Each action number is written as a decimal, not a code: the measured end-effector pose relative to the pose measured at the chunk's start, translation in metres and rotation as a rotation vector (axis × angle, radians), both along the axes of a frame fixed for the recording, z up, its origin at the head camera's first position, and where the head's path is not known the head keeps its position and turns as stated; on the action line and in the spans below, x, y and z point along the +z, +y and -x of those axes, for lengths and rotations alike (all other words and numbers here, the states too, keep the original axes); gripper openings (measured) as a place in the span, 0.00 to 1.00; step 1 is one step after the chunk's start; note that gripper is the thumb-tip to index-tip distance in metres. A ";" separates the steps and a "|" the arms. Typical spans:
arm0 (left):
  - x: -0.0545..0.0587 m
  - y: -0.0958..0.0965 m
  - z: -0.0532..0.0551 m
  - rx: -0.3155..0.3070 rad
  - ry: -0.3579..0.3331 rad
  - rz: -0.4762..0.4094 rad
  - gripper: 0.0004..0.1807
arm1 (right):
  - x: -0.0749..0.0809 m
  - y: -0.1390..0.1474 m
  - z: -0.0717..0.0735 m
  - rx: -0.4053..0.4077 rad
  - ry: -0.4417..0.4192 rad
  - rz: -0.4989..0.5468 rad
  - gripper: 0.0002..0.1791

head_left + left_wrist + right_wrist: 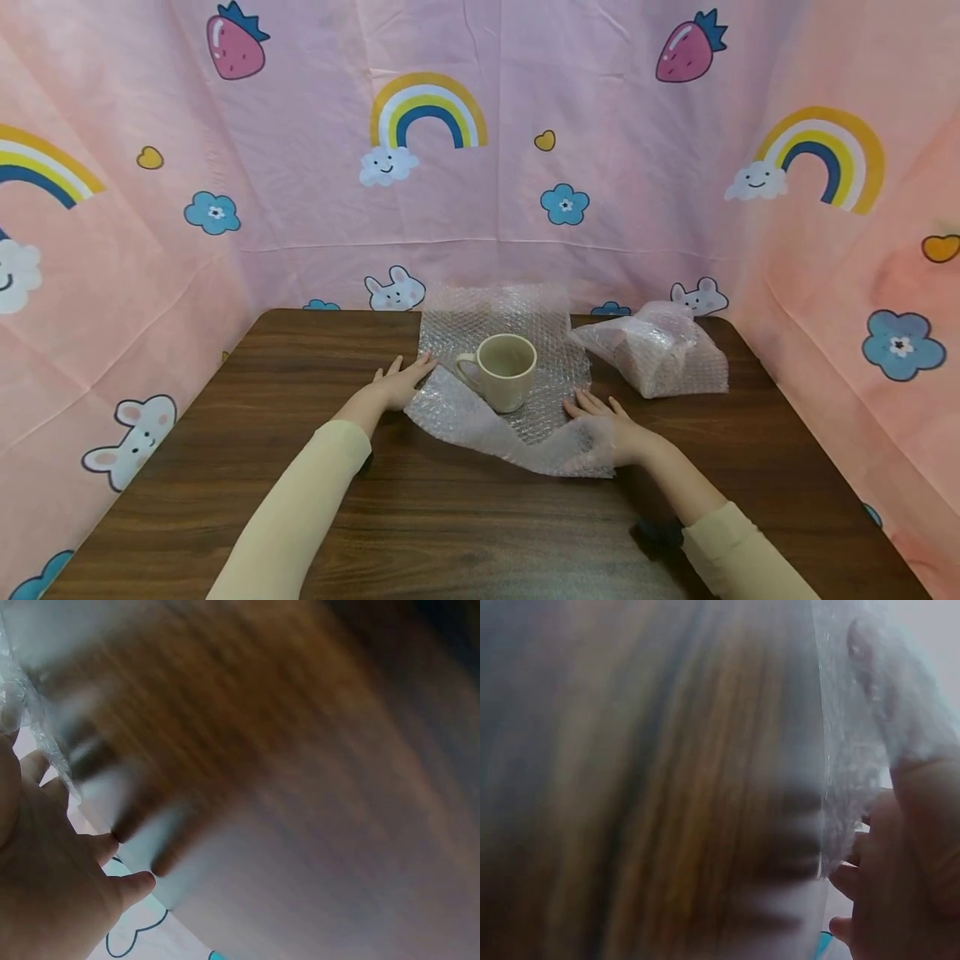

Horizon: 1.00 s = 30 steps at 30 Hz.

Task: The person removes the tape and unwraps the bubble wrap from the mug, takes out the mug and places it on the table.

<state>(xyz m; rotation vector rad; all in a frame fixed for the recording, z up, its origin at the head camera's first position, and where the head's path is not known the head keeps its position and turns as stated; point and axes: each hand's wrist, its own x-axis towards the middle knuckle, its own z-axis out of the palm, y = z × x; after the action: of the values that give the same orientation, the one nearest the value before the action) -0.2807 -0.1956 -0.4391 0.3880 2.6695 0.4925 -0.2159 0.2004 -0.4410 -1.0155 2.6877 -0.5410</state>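
Head view: the mug (508, 377) stands upright on a sheet of bubble wrap (495, 318) spread over the counter (465, 533), its handle toward the left hand (397, 388). That hand lies at the wrap's left edge, fingers spread and touching it. The right hand (621, 432) is at the opposite side, fingers apart, with the raised near flap lying over part of it. A wrapped bundle (671, 350) sits to the right; its contents cannot be made out.

I take the step to be starting to wrap the mug, the near flap barely lifted. The next move seems to call for bringing that flap up against the mug without tipping it.

Left wrist view: the fingers are wide apart, and the wrap's edge shows beside them; the mug is out of sight.

Right wrist view: the thumb lies behind the clear wrap, the other fingers beyond its edge, apart from the thumb; no firm grip shows.
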 end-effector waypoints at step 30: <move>0.011 -0.014 -0.029 -0.148 0.014 0.010 0.50 | -0.003 -0.002 -0.006 -0.056 -0.146 -0.107 0.69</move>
<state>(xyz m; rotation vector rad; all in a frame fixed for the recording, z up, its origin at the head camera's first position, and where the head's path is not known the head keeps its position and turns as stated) -0.2513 -0.2095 -0.4283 0.5823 2.6306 0.4328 -0.2097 0.1984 -0.4437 -0.8418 2.5917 -0.4573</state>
